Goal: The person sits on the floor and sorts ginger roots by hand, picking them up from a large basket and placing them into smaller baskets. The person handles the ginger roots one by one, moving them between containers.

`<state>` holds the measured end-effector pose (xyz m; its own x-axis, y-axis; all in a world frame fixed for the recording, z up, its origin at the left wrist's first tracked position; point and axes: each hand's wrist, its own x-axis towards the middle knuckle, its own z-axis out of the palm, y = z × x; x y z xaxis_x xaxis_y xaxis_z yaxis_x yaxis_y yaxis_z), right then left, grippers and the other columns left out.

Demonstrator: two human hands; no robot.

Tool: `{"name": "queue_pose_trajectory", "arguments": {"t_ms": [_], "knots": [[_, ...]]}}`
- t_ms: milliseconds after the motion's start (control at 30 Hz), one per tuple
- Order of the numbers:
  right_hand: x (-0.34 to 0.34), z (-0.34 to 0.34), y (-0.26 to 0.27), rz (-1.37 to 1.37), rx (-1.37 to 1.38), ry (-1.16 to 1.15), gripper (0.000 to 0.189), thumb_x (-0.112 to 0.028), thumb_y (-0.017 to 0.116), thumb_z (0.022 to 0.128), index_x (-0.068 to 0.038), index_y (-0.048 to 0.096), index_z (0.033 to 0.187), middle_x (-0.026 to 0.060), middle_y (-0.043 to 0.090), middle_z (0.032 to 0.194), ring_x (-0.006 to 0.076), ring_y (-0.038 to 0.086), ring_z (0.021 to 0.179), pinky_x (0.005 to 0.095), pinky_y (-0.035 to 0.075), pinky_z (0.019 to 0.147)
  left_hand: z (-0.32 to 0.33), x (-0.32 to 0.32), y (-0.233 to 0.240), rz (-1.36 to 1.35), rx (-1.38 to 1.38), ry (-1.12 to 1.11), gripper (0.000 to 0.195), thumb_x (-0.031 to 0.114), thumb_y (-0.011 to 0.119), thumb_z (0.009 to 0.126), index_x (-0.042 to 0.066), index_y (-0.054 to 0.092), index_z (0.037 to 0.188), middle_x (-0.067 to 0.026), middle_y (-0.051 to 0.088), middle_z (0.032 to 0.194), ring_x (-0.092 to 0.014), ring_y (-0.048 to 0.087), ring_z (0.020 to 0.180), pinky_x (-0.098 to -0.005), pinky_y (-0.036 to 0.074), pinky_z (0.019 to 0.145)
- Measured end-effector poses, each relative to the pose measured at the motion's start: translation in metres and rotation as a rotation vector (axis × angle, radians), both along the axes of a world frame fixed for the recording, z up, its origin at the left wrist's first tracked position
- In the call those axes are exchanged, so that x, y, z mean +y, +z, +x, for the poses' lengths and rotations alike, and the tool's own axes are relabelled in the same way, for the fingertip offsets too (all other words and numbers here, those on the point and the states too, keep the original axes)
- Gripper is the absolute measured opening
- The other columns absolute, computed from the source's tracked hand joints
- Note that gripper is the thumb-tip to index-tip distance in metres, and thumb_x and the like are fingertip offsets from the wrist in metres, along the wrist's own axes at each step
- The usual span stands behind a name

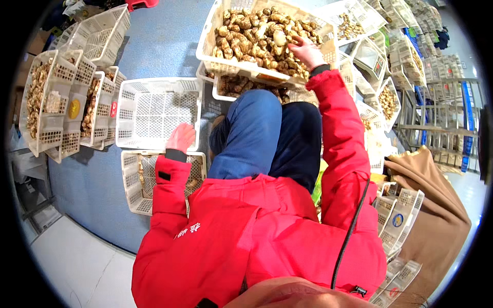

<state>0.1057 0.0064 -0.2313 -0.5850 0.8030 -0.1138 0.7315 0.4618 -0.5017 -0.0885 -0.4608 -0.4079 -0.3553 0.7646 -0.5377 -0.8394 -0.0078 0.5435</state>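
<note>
A raised white plastic crate (265,71) in front of me holds a heap of brown and pale mushrooms (244,40). My right hand (308,52) reaches over the heap from the right, thumb and fingers apart beside a pale-stemmed mushroom (279,37); I see nothing held. To the left, another white crate (158,111) has its mesh floor showing. My left hand (181,137) hangs over that crate's near rim, with no mushroom visible in it and its palm side hidden. Nearer me, a shallow crate (136,200) with a few mushroom pieces lies partly under the left sleeve.
Under the raised crate stands a crate with darker mushrooms (237,84). Stacked mushroom crates (57,100) line the left. On the right are a weighing scale (369,59), more crates (387,102), a metal rack (439,127) and a brown cloth (431,208).
</note>
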Motion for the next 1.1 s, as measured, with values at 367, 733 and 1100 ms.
{"name": "queue_pose_trajectory", "arguments": {"t_ms": [367,733,1100], "knots": [[-0.001,0.014,-0.02,-0.408,0.369,0.017,0.027,-0.016,0.063,0.075,-0.005,0.063,0.099,0.0013,0.061,0.071,0.0069,0.053,0.062,0.0231,0.044,0.058,0.054,0.191,0.173,0.235,0.341,-0.315,0.042,0.027,0.049,0.089,-0.001,0.043,0.12,-0.0169,0.054,0.112,-0.023,0.056,0.098,-0.0331,0.044,0.085],[0.015,-0.019,-0.011,-0.113,0.056,-0.089,0.058,-0.041,0.06,0.074,-0.006,0.05,0.119,0.0157,0.056,0.114,0.0288,0.053,0.105,0.0337,0.042,0.089,0.064,0.201,0.179,0.183,0.441,-0.403,0.05,0.03,0.052,0.087,-0.002,0.039,0.123,-0.0169,0.051,0.115,-0.022,0.054,0.101,-0.032,0.043,0.086],[-0.074,-0.002,0.045,-0.561,1.167,-0.07,0.045,0.001,0.056,0.076,0.004,0.046,0.119,0.0124,0.057,0.107,0.0151,0.055,0.094,0.0236,0.044,0.081,0.055,0.25,0.174,0.37,0.067,-0.618,0.048,0.034,0.036,0.093,-0.001,0.035,0.125,-0.0176,0.049,0.116,-0.029,0.054,0.1,-0.0345,0.045,0.084]]}}
